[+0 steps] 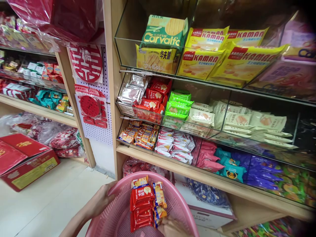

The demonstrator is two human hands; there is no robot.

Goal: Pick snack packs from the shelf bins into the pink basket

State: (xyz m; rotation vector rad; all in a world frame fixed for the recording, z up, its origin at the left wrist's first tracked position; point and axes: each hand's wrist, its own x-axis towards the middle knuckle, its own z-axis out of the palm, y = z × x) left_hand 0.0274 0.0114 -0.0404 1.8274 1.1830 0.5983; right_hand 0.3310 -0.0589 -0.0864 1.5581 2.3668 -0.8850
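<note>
A pink plastic basket (172, 200) fills the bottom middle of the head view. My left hand (102, 199) grips its left rim. My right hand (171, 227) is inside the basket at the bottom edge, holding a stack of small red snack packets (141, 205) with a few orange packets (159, 200) beside them. Only part of the right hand shows. Straight ahead stands a wooden shelf unit with glass bins of packaged snacks (148, 105).
Yellow KAMAN biscuit bags (199, 61) and a green Carvalfc pack (164, 33) fill the top bin. A red carton (23, 159) lies on the floor at left. Red paper decorations (86, 62) hang on a pegboard. A white box (209, 210) sits under the shelf.
</note>
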